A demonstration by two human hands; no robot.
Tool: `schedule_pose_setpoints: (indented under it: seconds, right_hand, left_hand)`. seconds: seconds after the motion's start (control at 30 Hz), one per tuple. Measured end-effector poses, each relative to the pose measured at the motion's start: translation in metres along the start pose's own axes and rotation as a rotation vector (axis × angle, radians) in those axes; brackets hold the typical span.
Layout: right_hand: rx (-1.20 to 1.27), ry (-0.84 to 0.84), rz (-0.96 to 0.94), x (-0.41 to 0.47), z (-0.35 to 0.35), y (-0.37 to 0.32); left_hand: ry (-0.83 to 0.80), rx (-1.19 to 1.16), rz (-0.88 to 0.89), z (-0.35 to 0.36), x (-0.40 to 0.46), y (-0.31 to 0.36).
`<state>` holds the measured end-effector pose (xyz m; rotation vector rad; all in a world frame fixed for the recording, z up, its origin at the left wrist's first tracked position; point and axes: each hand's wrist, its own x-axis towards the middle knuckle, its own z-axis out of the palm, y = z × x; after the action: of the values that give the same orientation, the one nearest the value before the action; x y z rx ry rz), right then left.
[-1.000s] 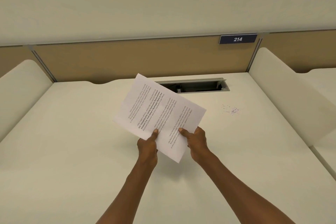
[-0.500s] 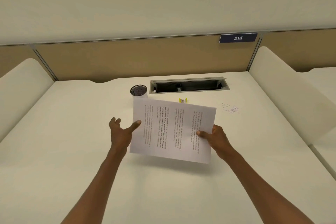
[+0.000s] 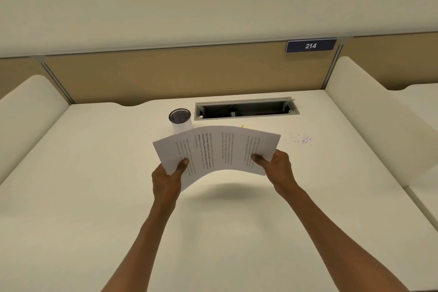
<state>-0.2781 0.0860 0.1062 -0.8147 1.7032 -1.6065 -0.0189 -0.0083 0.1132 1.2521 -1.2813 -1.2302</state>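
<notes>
A white sheet of printed paper point(image 3: 218, 149) is held sideways in the air above the cream desk point(image 3: 94, 185), bowed upward in the middle. My left hand point(image 3: 167, 178) pinches its left end, thumb on top. My right hand point(image 3: 276, 165) pinches its right end, thumb on top as well. The sheet casts a shadow on the desk below it.
A white cup with a black mesh inside point(image 3: 180, 121) stands just behind the paper. Behind that lies an open cable slot point(image 3: 246, 109). A small yellow thing point(image 3: 242, 126) peeks over the paper's edge. Purple specks point(image 3: 303, 140) mark the desk at right. Cream side dividers point(image 3: 369, 116) flank the desk.
My left hand, off the sheet half a second ago, now pinches its left end. The paper has turned sideways since a second ago and now bows upward between both hands.
</notes>
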Motion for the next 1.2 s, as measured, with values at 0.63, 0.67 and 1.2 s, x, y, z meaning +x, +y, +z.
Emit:
schedule_pose_setpoints:
  seconds: [0.63,0.67,1.2]
  right_hand:
    - [-0.040,-0.106,0.183,-0.002,-0.006,0.059]
    - [-0.043,-0.102,0.193,-0.003,-0.007,0.062]
    - [-0.175,-0.125,0.163,0.011,-0.016,0.054]
  left_hand:
    - [-0.017,0.064,-0.151,0.001,-0.019,-0.049]
    - [-0.019,0.071,-0.156,0.001,-0.019,-0.050]
    - [-0.054,0.118,-0.223,0.001,-0.004,-0.062]
